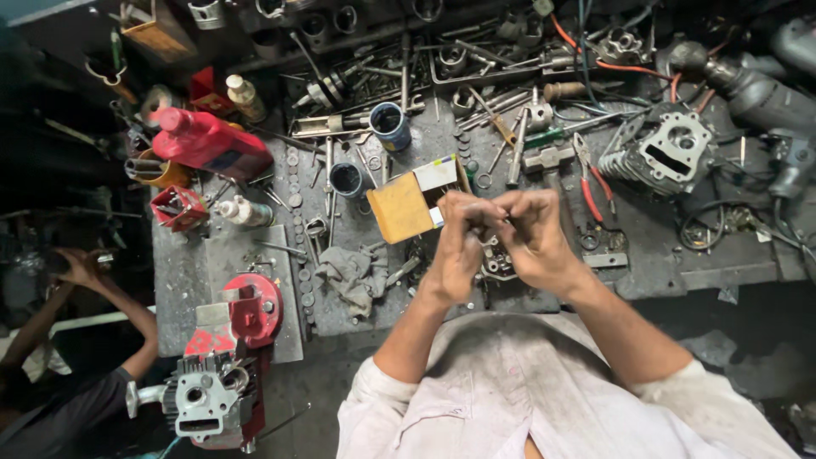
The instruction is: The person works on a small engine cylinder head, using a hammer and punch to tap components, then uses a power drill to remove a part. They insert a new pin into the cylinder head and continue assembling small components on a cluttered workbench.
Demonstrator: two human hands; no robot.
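Grimy and crowded, the workbench fills the view from above, strewn with tools and engine parts. Over its near edge the left hand and right hand meet, fingers curled and fingertips pressed together around something too small to make out; whether either hand truly grips it cannot be told. Under the hands, on the bench, lies a small metal part, mostly hidden by them.

Just left of the left hand stands an open cardboard box, tilted, its flap up. Below the box lies a grey rag. Beyond the box stand two dark tins, near each other. Further left lies a red bottle on its side, with a small red carton and a pale little bottle below it. At the bench's left near corner sits a red vise, and below it an engine block with cooling fins.

To the right of the hands lie red-handled pliers, and beyond them a finned cylinder head. Spanners and rods clutter the far side. At the left edge another person's arm is raised, well apart from the hands.
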